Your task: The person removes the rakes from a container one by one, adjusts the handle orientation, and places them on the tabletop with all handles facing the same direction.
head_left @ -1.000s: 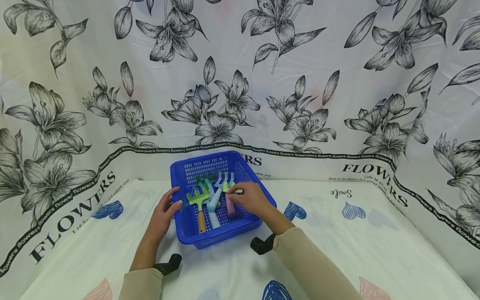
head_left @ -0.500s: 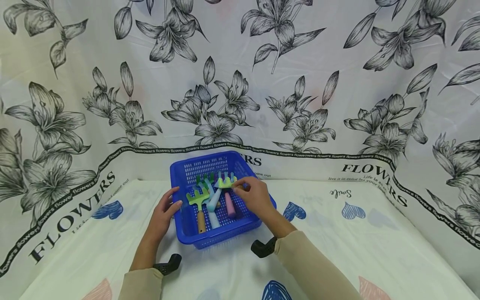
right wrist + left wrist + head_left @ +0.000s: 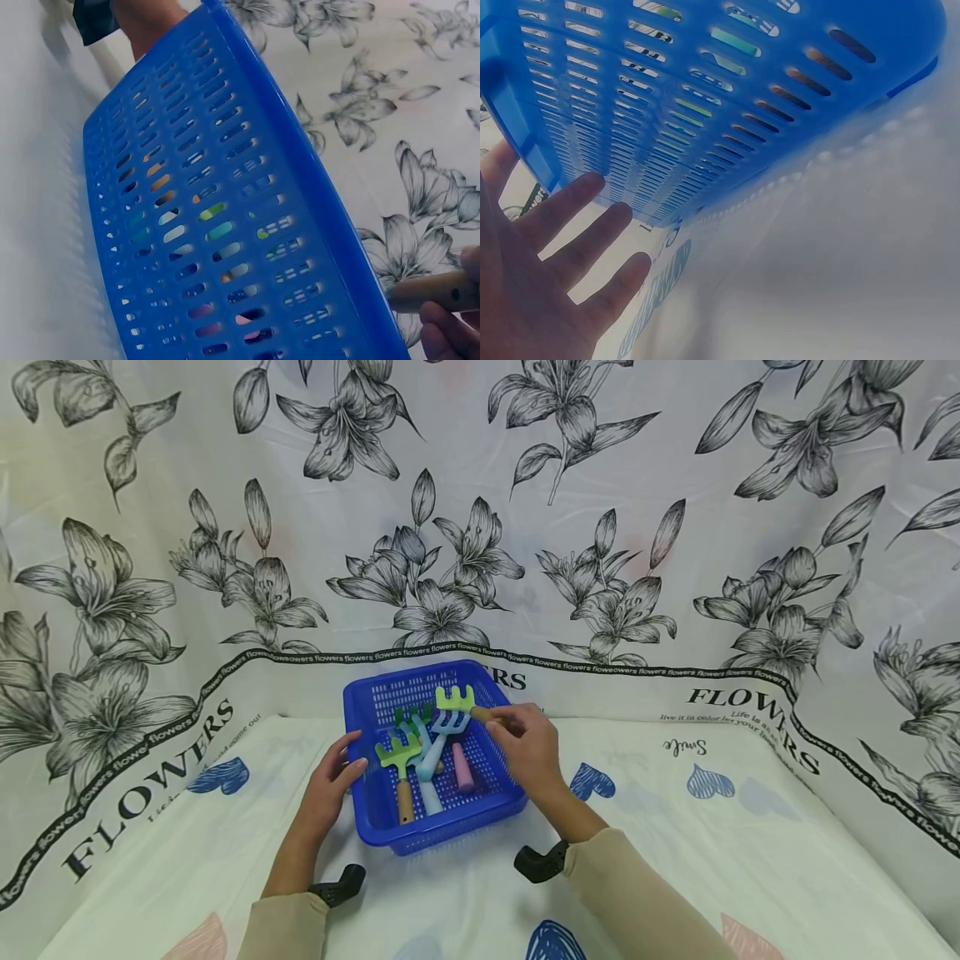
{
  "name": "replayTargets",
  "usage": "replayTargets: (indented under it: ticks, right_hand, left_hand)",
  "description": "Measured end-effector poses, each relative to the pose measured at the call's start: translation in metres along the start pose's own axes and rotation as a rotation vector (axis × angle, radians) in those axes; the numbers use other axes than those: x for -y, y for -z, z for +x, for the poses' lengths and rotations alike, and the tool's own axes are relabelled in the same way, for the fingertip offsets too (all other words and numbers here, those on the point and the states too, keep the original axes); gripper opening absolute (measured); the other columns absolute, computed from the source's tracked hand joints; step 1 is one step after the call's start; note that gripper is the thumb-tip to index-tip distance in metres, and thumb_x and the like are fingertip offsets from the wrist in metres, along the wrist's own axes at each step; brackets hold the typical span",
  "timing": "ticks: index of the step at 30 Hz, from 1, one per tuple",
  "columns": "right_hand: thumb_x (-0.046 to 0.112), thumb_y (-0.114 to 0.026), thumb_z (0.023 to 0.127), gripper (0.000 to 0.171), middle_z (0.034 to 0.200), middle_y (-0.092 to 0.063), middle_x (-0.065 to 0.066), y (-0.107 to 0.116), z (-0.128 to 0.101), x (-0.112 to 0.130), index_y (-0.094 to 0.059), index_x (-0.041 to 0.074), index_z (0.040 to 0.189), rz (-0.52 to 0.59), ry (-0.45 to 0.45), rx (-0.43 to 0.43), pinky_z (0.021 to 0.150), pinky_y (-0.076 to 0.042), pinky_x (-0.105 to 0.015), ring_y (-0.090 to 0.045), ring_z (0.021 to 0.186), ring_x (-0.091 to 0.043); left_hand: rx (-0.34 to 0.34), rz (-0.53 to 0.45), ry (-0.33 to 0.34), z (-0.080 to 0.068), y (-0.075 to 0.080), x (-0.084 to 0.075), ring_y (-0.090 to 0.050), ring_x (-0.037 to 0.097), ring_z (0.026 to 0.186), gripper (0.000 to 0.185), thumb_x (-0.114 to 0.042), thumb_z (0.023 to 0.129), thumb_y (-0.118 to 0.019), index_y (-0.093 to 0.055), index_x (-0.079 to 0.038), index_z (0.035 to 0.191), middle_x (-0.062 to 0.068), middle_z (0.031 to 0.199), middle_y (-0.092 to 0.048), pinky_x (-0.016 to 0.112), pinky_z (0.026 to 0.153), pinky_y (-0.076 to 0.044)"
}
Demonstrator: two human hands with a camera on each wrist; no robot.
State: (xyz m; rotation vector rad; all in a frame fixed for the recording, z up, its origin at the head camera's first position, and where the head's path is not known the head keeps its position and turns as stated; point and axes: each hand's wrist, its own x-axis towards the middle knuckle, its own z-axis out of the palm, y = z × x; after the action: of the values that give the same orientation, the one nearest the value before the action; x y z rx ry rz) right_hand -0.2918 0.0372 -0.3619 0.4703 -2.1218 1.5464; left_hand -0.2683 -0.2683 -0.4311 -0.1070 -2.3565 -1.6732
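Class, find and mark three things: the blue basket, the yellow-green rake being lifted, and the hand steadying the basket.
blue basket (image 3: 420, 669): head view, on its far rim.
yellow-green rake (image 3: 454, 699): head view, on its toothed head.
left hand (image 3: 331, 782): head view, on the back of the hand.

Right hand (image 3: 450, 330) is cut off by the right wrist view's corner; only fingertips and a stub of wooden handle (image 3: 427, 291) show, rake head out of frame. Thru the blue basket (image 3: 225, 225) slots the tools inside are just coloured bits, can't tell which is which. Left wrist view: left hand (image 3: 547, 277) cropped at bottom-left edge, cloth (image 3: 840, 262) by the basket (image 3: 705, 97) wall is blurred. Head view: dark green rake (image 3: 411, 716) mostly hidden behind the others.
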Motion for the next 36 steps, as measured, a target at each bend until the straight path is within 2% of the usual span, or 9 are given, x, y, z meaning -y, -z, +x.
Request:
replayTargets:
  ticks: [5, 14, 19, 27, 32, 36]
  right_hand:
    - [0.013, -0.072, 0.089, 0.015, 0.099, -0.061, -0.004, 0.010, 0.000, -0.005, -0.073, 0.008, 0.103, 0.017, 0.010, -0.069, 0.075, -0.057, -0.029, -0.066, 0.088, -0.019]
    - [0.012, -0.075, 0.087, 0.017, 0.099, -0.062, -0.005, 0.035, 0.002, -0.017, -0.073, 0.007, 0.103, -0.011, 0.014, -0.169, 0.077, -0.057, -0.031, -0.067, 0.088, -0.020]
    - [0.015, -0.073, 0.089, 0.019, 0.101, -0.062, -0.005, 0.051, 0.003, -0.020, -0.073, 0.007, 0.107, -0.030, -0.002, -0.182, 0.078, -0.056, -0.032, -0.068, 0.091, -0.021]
    - [0.018, -0.067, 0.094, 0.021, 0.104, -0.061, -0.007, 0.069, -0.002, -0.035, -0.071, 0.006, 0.111, -0.036, -0.021, -0.177, 0.075, -0.054, -0.021, -0.070, 0.092, -0.022]
    - [0.021, -0.066, 0.095, 0.022, 0.103, -0.061, -0.006, 0.074, -0.007, -0.050, -0.071, 0.007, 0.111, -0.119, -0.063, -0.187, 0.074, -0.055, -0.024, -0.070, 0.091, -0.022]
    - [0.019, -0.067, 0.094, 0.019, 0.102, -0.062, -0.005, 0.077, -0.011, -0.061, -0.073, 0.008, 0.108, -0.172, -0.093, -0.195, 0.073, -0.057, -0.028, -0.069, 0.089, -0.022]
  left_hand:
    - [0.002, 0.004, -0.006, 0.000, 0.000, -0.001, -0.033, 0.045, 0.136, 0.064, -0.047, 0.097, -0.051, -0.030, -0.024, 0.153, 0.020, 0.153, -0.031, 0.064, 0.104, -0.030]
    - [0.003, 0.000, -0.010, 0.001, 0.001, 0.000, -0.032, 0.046, 0.137, 0.059, -0.038, 0.100, -0.050, -0.030, -0.023, 0.153, 0.022, 0.153, -0.031, 0.065, 0.104, -0.029]
    - [0.002, -0.002, -0.013, 0.000, -0.001, -0.001, -0.032, 0.046, 0.136, 0.059, -0.039, 0.100, -0.050, -0.030, -0.022, 0.153, 0.022, 0.152, -0.031, 0.065, 0.103, -0.030]
    - [-0.001, 0.005, -0.018, -0.001, 0.000, 0.000, -0.032, 0.046, 0.137, 0.064, -0.047, 0.098, -0.050, -0.029, -0.023, 0.153, 0.021, 0.153, -0.030, 0.064, 0.104, -0.029]
    - [-0.004, 0.015, -0.008, -0.001, -0.001, 0.001, -0.031, 0.045, 0.137, 0.064, -0.049, 0.097, -0.051, -0.030, -0.026, 0.153, 0.019, 0.154, -0.029, 0.064, 0.104, -0.029]
    - [-0.003, 0.020, -0.007, -0.001, 0.000, 0.000, -0.030, 0.045, 0.138, 0.062, -0.045, 0.098, -0.050, -0.029, -0.026, 0.153, 0.019, 0.155, -0.028, 0.064, 0.104, -0.029]
